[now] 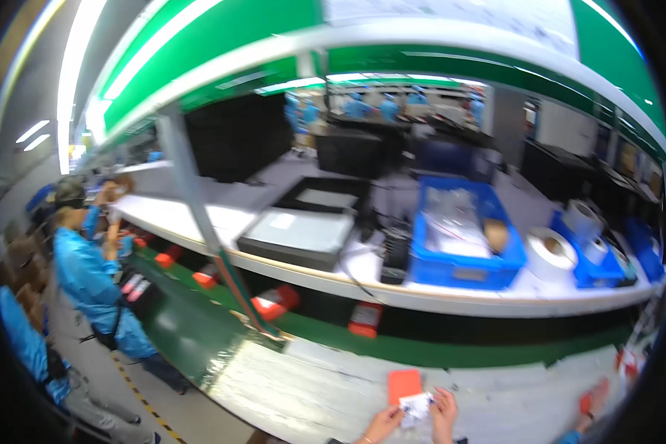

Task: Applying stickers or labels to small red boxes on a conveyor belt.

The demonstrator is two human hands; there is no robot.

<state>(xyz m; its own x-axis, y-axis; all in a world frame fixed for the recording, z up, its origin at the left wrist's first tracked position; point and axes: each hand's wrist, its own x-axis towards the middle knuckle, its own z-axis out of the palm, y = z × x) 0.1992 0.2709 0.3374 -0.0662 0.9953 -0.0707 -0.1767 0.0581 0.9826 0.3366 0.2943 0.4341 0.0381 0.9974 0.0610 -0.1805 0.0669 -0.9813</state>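
While your left hand and right hand both pinch the small white label, an orange card sits just behind. It's all low over the bench.

We saw a thin, matt paper slip between our left hand and right hand, beside a matt orange card. The bench top looked pale and slightly glossy; the blue bin was smooth plastic, the tape rolls papery white
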